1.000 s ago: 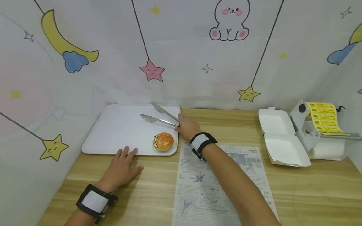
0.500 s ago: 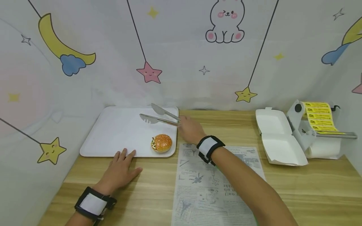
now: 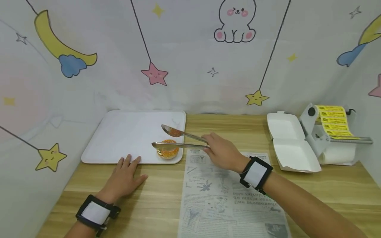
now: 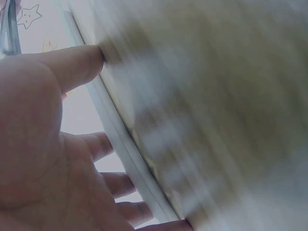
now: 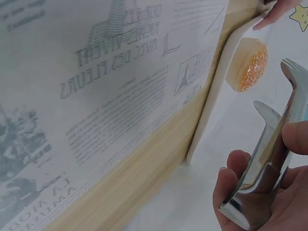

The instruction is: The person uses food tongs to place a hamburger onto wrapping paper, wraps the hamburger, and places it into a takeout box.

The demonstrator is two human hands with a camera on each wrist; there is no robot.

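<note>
My right hand (image 3: 223,152) grips metal tongs (image 5: 269,159) near their hinged end, as the right wrist view shows. The tongs' two arms are spread apart and point left over the tray. In the head view one arm passes in front of the sesame-bun burger (image 3: 168,153), hiding part of it; whether they touch I cannot tell. The burger sits at the near right corner of the white tray (image 3: 125,132). My left hand (image 3: 123,178) lies with spread fingers at the tray's near edge, fingertips touching the rim.
Printed newspaper-style paper (image 3: 214,198) lies on the wooden table (image 3: 157,205), right of the tray. Farther right stands an open white takeaway box (image 3: 293,152), beside a label dispenser (image 3: 333,122) with yellow stickers. A patterned curtain (image 3: 184,39) hangs behind the table.
My right hand has drawn back to the right and nearer, swinging the tongs from the far part of the tray down to the burger. The left hand has stayed at the tray's edge.
</note>
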